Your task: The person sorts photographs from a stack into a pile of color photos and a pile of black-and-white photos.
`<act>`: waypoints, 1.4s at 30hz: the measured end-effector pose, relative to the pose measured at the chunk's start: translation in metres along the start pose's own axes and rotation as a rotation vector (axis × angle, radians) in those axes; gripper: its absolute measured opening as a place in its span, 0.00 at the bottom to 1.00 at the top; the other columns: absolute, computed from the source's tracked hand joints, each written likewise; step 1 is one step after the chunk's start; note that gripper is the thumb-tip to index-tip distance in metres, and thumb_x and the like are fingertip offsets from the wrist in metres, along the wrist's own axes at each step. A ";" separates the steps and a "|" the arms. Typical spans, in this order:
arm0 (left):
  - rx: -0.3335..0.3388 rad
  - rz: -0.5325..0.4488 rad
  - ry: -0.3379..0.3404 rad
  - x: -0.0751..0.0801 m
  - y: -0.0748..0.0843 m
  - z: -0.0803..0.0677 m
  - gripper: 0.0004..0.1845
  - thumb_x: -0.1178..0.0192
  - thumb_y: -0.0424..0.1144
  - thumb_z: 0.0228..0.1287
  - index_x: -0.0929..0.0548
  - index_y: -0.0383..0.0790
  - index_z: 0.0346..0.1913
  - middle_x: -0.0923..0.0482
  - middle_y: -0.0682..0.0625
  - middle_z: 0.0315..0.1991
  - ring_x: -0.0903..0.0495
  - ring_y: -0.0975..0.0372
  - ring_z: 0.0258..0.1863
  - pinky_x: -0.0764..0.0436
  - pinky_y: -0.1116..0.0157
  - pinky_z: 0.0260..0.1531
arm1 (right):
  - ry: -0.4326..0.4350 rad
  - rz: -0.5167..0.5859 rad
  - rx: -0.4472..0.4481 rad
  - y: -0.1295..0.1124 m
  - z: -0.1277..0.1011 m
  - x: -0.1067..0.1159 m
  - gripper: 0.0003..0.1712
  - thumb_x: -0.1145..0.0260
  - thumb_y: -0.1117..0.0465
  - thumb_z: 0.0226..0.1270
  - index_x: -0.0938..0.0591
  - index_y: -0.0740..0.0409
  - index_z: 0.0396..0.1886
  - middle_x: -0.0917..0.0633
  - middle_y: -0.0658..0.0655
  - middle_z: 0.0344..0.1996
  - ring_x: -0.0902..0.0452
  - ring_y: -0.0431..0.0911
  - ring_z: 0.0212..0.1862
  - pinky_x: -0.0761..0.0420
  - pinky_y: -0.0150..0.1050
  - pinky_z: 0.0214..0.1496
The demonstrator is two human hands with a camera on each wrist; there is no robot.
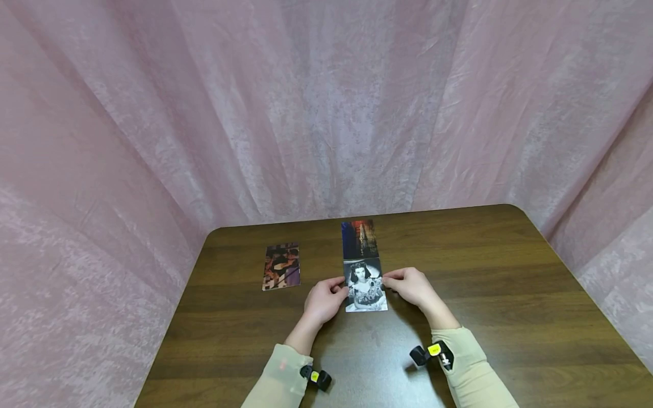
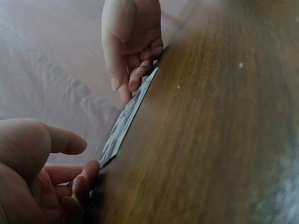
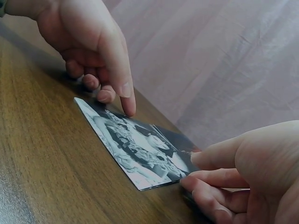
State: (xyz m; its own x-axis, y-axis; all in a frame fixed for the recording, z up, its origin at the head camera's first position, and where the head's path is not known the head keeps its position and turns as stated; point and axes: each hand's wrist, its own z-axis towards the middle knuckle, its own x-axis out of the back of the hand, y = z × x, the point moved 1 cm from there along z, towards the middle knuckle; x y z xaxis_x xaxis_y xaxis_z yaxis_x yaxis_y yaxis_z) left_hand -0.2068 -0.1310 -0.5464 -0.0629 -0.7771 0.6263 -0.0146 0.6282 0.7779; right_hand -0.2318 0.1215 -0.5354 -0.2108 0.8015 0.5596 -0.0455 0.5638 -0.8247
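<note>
Both hands are down at a black-and-white portrait photo [image 1: 365, 286] lying flat on the dark wooden table [image 1: 510, 294], near its middle. The left hand [image 1: 322, 300] has its curled fingertips [image 3: 112, 93] on the photo's left edge, index finger pointing onto the print; the right hand [image 1: 412, 287] meets the opposite edge the same way — fingertips [image 2: 135, 79] bent against it, the photo held between the two. Just beyond, touching its far edge, lies a dark red-and-blue card [image 1: 359, 239]; further left, well apart, a patterned card [image 1: 281, 266]. Pink drapery [image 1: 326, 107] hangs behind.
</note>
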 end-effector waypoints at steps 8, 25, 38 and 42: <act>0.003 -0.011 -0.003 0.000 -0.001 0.000 0.22 0.35 0.46 0.74 0.13 0.41 0.65 0.20 0.58 0.32 0.26 0.63 0.29 0.28 0.61 0.37 | -0.022 0.027 0.001 0.001 0.000 0.002 0.17 0.31 0.57 0.76 0.09 0.66 0.52 0.08 0.58 0.41 0.12 0.48 0.41 0.17 0.46 0.49; -0.006 -0.313 -0.117 0.008 -0.005 0.008 0.23 0.36 0.39 0.77 0.17 0.28 0.67 0.13 0.44 0.47 0.18 0.58 0.37 0.18 0.61 0.40 | -0.007 0.120 -0.003 -0.001 0.006 0.012 0.20 0.32 0.58 0.77 0.13 0.70 0.58 0.08 0.61 0.41 0.12 0.53 0.43 0.19 0.42 0.46; -0.056 -0.304 -0.100 0.025 -0.013 0.012 0.22 0.36 0.38 0.77 0.17 0.28 0.66 0.13 0.42 0.48 0.15 0.52 0.42 0.17 0.58 0.44 | 0.029 0.105 0.038 -0.011 0.011 0.000 0.18 0.32 0.60 0.76 0.12 0.68 0.57 0.08 0.60 0.41 0.12 0.51 0.41 0.19 0.41 0.46; -0.064 -0.276 -0.060 0.040 -0.025 0.008 0.22 0.36 0.39 0.77 0.17 0.27 0.65 0.13 0.42 0.49 0.16 0.56 0.45 0.19 0.61 0.47 | 0.021 0.093 0.082 -0.019 0.013 -0.007 0.18 0.32 0.59 0.77 0.11 0.66 0.57 0.08 0.59 0.44 0.12 0.51 0.43 0.18 0.43 0.48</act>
State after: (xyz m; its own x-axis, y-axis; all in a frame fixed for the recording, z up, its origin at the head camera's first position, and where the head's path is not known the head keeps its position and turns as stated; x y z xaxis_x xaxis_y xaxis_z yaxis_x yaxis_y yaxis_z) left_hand -0.2171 -0.1774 -0.5406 -0.1241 -0.9134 0.3876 0.0230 0.3879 0.9214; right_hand -0.2418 0.1026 -0.5253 -0.1970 0.8543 0.4809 -0.1070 0.4689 -0.8768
